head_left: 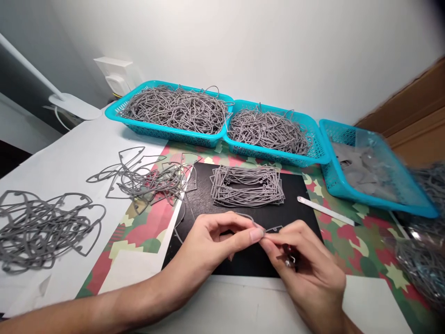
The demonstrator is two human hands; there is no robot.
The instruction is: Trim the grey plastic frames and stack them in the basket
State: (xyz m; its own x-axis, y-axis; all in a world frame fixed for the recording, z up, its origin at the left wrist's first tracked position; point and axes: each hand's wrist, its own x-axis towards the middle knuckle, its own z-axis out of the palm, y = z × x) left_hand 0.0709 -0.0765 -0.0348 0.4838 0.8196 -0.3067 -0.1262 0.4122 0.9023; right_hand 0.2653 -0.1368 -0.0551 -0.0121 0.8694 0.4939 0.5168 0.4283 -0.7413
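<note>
My left hand [219,239] pinches a thin grey rubber gasket [274,229] between thumb and forefinger, above a black mat [189,204]. Meeting it at the fingertips, my right hand [309,260] is closed on the same gasket. A small shiny metal tool [290,260] is tucked in the right palm; most of it is hidden, so its kind cannot be told. Just beyond my hands, a neat rectangular stack of grey gaskets [248,199] lies on the mat. To the left is a loose tangle of gaskets [149,183].
Another gasket heap [48,229] lies at far left. Behind stand two blue baskets [167,131] [274,157] full of gaskets. A third blue basket [375,200] at right holds plastic bags. A white stick [325,209] lies right of the stack. Bagged gaskets [424,269] sit at far right.
</note>
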